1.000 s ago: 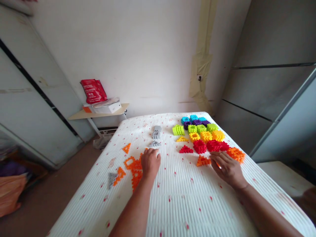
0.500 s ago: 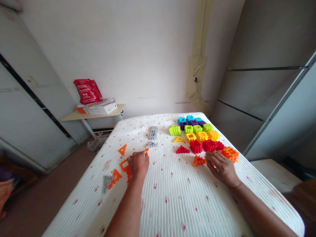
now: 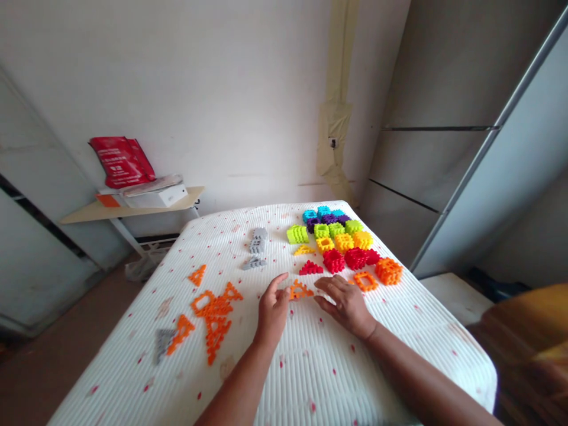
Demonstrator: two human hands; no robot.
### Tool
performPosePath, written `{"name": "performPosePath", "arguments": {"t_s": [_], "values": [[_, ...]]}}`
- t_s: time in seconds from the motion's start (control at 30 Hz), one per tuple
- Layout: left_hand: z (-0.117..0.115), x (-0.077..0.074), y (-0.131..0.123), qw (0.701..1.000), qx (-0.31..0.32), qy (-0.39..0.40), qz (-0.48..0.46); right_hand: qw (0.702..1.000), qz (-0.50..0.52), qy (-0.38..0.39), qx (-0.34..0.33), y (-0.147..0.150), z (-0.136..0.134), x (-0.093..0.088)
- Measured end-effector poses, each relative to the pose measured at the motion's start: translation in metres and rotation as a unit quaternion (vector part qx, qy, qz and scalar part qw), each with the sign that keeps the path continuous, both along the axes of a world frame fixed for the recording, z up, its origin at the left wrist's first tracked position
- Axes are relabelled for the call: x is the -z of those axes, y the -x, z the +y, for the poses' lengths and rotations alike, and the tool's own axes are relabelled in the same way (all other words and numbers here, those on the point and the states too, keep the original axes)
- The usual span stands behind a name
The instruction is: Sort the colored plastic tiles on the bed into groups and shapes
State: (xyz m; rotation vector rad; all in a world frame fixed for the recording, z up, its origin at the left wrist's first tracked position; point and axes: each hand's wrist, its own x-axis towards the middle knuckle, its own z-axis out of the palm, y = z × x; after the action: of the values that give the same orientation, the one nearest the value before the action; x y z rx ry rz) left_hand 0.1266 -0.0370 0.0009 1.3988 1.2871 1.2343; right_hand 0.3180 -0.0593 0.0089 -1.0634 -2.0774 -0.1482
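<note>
My left hand (image 3: 271, 309) rests on the white dotted bedspread (image 3: 310, 367), thumb and forefinger pinching the left edge of a flat orange triangle piece (image 3: 300, 290). My right hand (image 3: 345, 302) lies flat just right of that piece, fingers stretched out toward it and touching its right side. An orange square frame (image 3: 364, 280) and an orange cube (image 3: 389, 270) lie beyond my right hand. A red triangle (image 3: 310, 268) sits just behind the orange triangle.
Rows of red (image 3: 345, 259), yellow (image 3: 344, 241), green (image 3: 298, 234), purple and blue blocks stand at the far right. Loose orange pieces (image 3: 215, 310) and grey pieces (image 3: 258, 240) lie to the left. A shelf with a red bag (image 3: 122, 161) stands by the wall.
My left hand has moved right from the loose orange pieces to the middle, an orange piece in its fingers. My right hand has shifted left to meet it. The view has swung right.
</note>
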Motion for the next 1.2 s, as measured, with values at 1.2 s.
{"name": "performPosePath", "arguments": {"t_s": [1.2], "values": [[-0.008,0.008,-0.012,0.993,0.066,0.017,-0.092,0.989,-0.05,0.071,0.121,-0.07,0.006,-0.005]]}}
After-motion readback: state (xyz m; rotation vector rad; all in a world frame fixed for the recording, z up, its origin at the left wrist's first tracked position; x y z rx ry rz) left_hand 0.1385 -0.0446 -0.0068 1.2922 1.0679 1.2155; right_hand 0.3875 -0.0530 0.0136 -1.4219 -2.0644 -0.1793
